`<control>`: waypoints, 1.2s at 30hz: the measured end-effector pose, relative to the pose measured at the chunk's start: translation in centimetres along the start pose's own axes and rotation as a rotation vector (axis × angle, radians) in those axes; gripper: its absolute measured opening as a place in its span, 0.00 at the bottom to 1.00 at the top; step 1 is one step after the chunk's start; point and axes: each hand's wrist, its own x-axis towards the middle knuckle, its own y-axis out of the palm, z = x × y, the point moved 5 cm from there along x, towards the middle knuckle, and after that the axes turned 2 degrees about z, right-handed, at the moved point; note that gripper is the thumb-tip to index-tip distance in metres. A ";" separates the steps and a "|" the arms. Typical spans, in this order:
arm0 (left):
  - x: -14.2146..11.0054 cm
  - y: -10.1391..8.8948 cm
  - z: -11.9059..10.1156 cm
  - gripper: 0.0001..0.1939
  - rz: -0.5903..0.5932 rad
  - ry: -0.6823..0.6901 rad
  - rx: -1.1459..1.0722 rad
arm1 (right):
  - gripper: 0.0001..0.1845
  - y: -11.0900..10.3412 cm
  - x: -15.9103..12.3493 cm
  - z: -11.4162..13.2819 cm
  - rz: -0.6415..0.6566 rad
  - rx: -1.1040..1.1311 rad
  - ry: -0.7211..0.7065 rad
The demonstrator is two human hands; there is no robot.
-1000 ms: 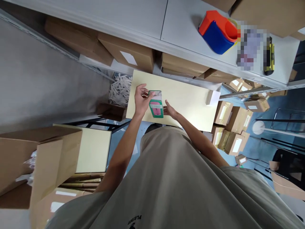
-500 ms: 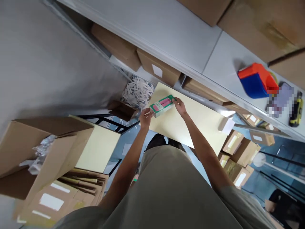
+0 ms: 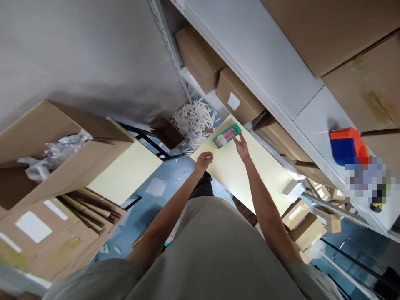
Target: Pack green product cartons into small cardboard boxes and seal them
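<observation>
A green box with a pink front and a white label point(image 3: 227, 136) lies slantwise near the far left end of the pale yellow table point(image 3: 233, 177). At its right end is my right hand point(image 3: 241, 148), fingers apart, the tips at or against the box's near edge; contact is hard to tell. My left hand point(image 3: 203, 161) is over the table's left edge, closer to me and apart from the box. Its fingers are bent and held together; whatever is between them, if anything, is hidden.
White paper strips point(image 3: 196, 121) heap on the floor beyond the table, beside an open brown carton point(image 3: 168, 133). A large carton with clear plastic point(image 3: 56, 154) stands left. Shelf cartons point(image 3: 239, 93) line the back; a red-and-blue holder point(image 3: 346, 146) sits on the upper shelf.
The view has swung left. The box was turned and gripped at both ends, with something thin and white at my left hand; now it lies flat, and my left hand has drawn away.
</observation>
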 end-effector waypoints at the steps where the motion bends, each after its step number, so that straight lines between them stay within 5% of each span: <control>1: -1.1 -0.9 0.4 0.17 -0.015 -0.004 -0.005 | 0.58 0.5 -2.0 0.1 0.018 0.007 -0.016; 9: -11.8 -10.1 5.2 0.13 -0.167 0.056 -0.076 | 0.55 6.7 -17.7 -2.3 0.136 0.109 -0.035; 13: -18.4 -17.0 8.8 0.16 -0.270 0.118 -0.175 | 0.52 13.4 -22.8 -2.7 0.223 0.238 -0.080; 18: -26.8 -27.4 13.4 0.20 -0.476 0.187 -0.377 | 0.48 22.5 -30.5 -2.3 0.489 0.300 -0.090; 22: -32.2 -34.3 17.0 0.21 -0.657 0.201 -0.496 | 0.47 27.5 -35.9 -2.6 0.638 0.293 -0.052; 30: -38.1 -44.8 21.5 0.18 -0.829 0.325 -0.725 | 0.39 35.9 -42.2 -1.0 0.853 0.214 -0.046; 36: -38.1 -54.1 22.8 0.10 -0.841 0.202 -0.943 | 0.36 47.5 -46.0 0.4 1.024 0.074 -0.140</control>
